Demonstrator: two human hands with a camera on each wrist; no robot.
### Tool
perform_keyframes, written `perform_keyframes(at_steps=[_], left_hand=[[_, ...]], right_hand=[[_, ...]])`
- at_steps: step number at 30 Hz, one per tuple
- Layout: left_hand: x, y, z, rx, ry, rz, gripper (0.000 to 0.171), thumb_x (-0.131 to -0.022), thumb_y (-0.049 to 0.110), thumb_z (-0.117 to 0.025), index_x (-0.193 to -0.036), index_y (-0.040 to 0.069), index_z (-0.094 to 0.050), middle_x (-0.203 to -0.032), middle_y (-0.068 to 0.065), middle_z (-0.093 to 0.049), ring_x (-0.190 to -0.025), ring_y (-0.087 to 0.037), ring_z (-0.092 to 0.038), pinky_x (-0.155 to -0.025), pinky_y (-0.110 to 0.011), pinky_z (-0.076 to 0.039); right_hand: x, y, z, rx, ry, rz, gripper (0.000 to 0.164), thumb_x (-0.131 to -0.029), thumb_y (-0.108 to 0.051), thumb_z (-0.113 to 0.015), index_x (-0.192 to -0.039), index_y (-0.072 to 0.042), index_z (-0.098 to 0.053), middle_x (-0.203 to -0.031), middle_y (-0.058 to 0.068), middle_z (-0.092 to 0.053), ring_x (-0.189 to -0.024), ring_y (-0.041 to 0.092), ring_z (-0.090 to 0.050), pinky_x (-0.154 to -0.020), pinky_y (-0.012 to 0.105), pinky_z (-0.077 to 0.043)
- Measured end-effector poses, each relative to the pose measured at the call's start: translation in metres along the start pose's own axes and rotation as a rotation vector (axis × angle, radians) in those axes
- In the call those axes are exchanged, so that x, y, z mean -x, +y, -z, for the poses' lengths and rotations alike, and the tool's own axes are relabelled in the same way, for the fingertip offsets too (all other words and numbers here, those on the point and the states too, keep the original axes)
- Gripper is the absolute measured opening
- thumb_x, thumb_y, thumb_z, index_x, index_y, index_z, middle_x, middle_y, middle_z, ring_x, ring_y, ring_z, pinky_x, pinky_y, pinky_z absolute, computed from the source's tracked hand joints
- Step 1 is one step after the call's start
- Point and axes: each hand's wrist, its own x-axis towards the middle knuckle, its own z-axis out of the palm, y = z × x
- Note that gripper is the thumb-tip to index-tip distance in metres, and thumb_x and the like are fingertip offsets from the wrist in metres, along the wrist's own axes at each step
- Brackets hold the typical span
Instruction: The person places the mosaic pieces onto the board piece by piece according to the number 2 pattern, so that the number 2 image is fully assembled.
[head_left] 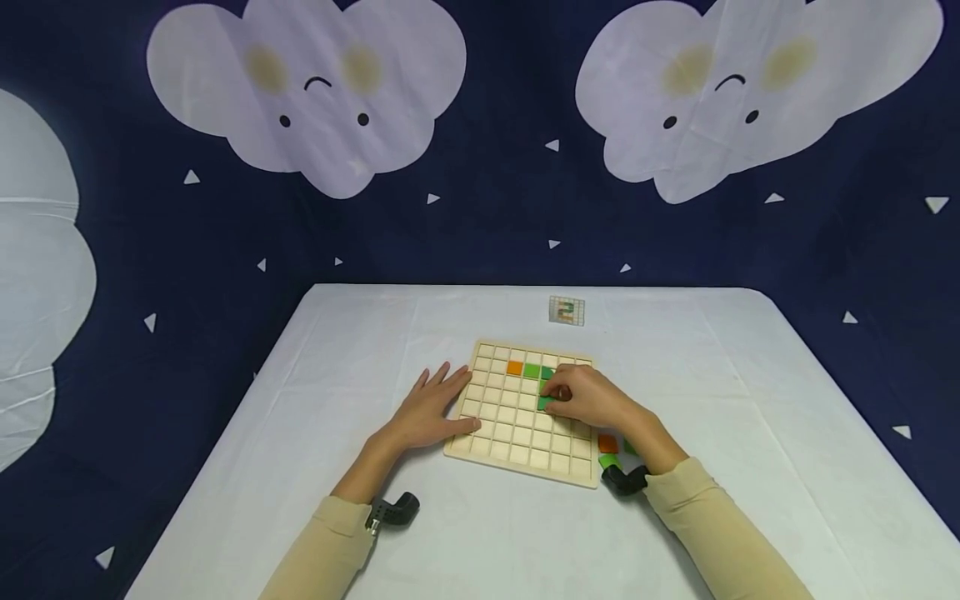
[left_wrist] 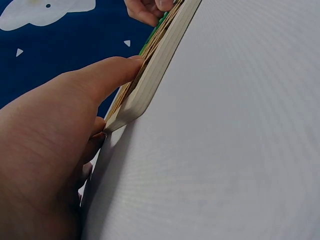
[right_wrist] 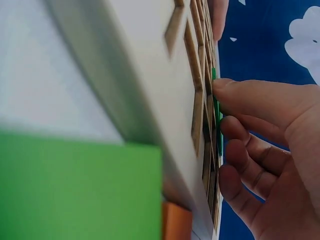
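Observation:
A square wooden grid board (head_left: 517, 417) lies slightly turned on the white table. My left hand (head_left: 431, 412) has its fingers spread along the board's left edge, and the thumb rests on the rim, as the left wrist view also shows. Over the board's upper right part, my right hand (head_left: 596, 396) has thumb and index finger at a dark green tile (head_left: 543, 403), pinching it at the grid surface. Above it in the grid sit an orange tile (head_left: 514, 367), a light green tile (head_left: 532, 371) and another dark green tile (head_left: 547, 372); the fingers partly cover a further green one.
Right of the board, partly under the right wrist, lie loose tiles, among them an orange tile (head_left: 607, 443) and a light green tile (right_wrist: 80, 190). A small pattern card (head_left: 566, 311) lies beyond the board. A dark blue cloth (head_left: 495, 225) with clouds hangs behind the table.

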Motion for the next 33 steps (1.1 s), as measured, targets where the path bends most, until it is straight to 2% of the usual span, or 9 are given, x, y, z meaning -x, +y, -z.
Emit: perform_keyframes(at_steps=[3, 12, 22, 33], left_hand=[[0.000, 0.000, -0.001, -0.003, -0.002, 0.004, 0.091, -0.083, 0.067, -0.056, -0.152, 0.014, -0.029, -0.156, 0.003, -0.025, -0.146, -0.021, -0.007, -0.116, -0.041, 0.001], [0.000, 0.000, -0.002, 0.000, 0.006, -0.011, 0.091, -0.083, 0.067, -0.056, -0.152, 0.014, -0.030, -0.156, 0.003, -0.025, -0.146, -0.020, -0.007, -0.116, -0.041, 0.001], [0.001, 0.001, 0.001, 0.004, -0.005, 0.009, 0.090, -0.083, 0.066, -0.057, -0.152, 0.014, -0.029, -0.156, 0.002, -0.025, -0.145, -0.021, -0.007, -0.116, -0.042, 0.001], [0.000, 0.001, -0.001, 0.007, -0.002, 0.008, 0.091, -0.083, 0.067, -0.057, -0.152, 0.014, -0.030, -0.156, 0.002, -0.025, -0.145, -0.021, -0.008, -0.116, -0.041, 0.001]], right_hand=[[0.001, 0.000, -0.001, -0.005, 0.009, 0.006, 0.017, -0.083, -0.028, -0.077, -0.098, -0.021, -0.074, -0.086, -0.012, -0.058, -0.074, 0.008, -0.054, -0.066, 0.028, -0.047], [0.010, 0.007, 0.013, -0.150, 0.059, 0.017, 0.015, -0.088, -0.025, -0.072, -0.100, -0.016, -0.074, -0.085, -0.010, -0.059, -0.071, 0.013, -0.053, -0.059, 0.028, -0.048], [0.029, 0.022, 0.030, -0.098, 0.124, -0.031, 0.021, -0.091, -0.032, -0.068, -0.101, -0.015, -0.074, -0.085, -0.011, -0.060, -0.071, 0.012, -0.053, -0.059, 0.029, -0.047], [0.059, 0.036, 0.036, -0.078, 0.078, -0.052, 0.022, -0.088, -0.030, -0.071, -0.103, -0.014, -0.073, -0.087, -0.012, -0.060, -0.071, 0.011, -0.053, -0.060, 0.026, -0.047]])
